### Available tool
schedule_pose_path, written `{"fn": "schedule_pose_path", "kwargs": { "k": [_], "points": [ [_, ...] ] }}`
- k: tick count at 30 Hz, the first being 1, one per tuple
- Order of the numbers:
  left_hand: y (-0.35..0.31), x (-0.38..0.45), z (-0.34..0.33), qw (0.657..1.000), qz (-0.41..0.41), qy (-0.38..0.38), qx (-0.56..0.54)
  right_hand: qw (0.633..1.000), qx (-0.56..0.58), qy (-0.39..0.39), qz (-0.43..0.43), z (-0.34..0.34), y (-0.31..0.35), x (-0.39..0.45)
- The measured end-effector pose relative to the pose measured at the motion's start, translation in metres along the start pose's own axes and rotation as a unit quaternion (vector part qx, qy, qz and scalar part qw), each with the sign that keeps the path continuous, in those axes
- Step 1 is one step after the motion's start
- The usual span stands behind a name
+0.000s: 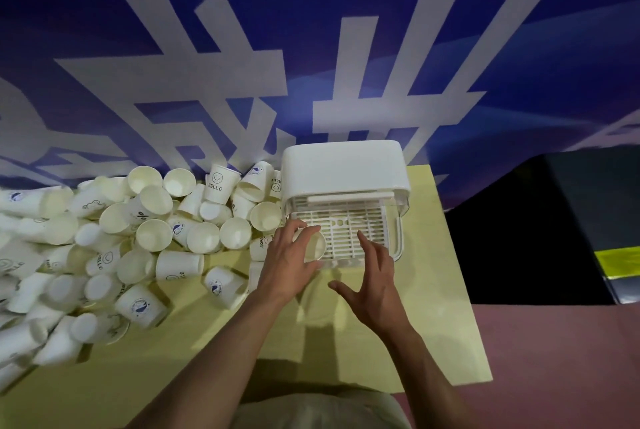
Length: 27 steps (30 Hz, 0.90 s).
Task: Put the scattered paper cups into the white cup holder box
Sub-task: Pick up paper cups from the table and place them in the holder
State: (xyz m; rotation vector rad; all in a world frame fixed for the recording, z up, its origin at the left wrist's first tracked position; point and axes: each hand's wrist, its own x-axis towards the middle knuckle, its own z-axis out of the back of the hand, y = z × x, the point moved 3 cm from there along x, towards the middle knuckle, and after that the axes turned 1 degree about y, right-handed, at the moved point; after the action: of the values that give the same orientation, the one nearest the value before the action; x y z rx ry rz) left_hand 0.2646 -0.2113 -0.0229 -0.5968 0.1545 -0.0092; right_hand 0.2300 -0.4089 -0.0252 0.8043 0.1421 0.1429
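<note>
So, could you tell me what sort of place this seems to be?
Probably an event or exhibition stand rather than a home. A large blue banner with big white characters hangs behind a table in a yellow cloth, heaped with branded paper cups beside a white cup holder box.

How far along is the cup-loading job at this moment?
Barely begun. Done: nothing visibly; the grid tray of the white cup holder box shows no cups seated on it. In hand: the left hand holds one paper cup at the tray's left front edge, while the right hand is spread open beside it. Left: the large pile of scattered cups on the yellow table.
</note>
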Motion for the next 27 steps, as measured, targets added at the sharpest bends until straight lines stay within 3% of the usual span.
{"fn": "schedule_pose_path", "kwargs": {
  "k": [11, 16, 20, 27],
  "points": [
    [0.013, 0.008, -0.012, 0.999, 0.012, 0.048, 0.001, 1.0, -0.007, 0.002, 0.016, 0.01, 0.006, 0.009],
    [0.028, -0.022, 0.0, 0.999, -0.005, -0.008, -0.052, 0.998, -0.03, -0.001, 0.057, 0.013, 0.021, 0.013],
    [0.055, -0.061, 0.02, 0.993, 0.036, -0.055, -0.097, 0.995, -0.033, 0.015, 0.096, 0.003, 0.05, 0.017],
    [0.108, -0.12, 0.069, 0.978, 0.114, -0.141, -0.105, 0.964, -0.087, 0.121, 0.222, -0.064, 0.109, 0.039]
  ]
}}
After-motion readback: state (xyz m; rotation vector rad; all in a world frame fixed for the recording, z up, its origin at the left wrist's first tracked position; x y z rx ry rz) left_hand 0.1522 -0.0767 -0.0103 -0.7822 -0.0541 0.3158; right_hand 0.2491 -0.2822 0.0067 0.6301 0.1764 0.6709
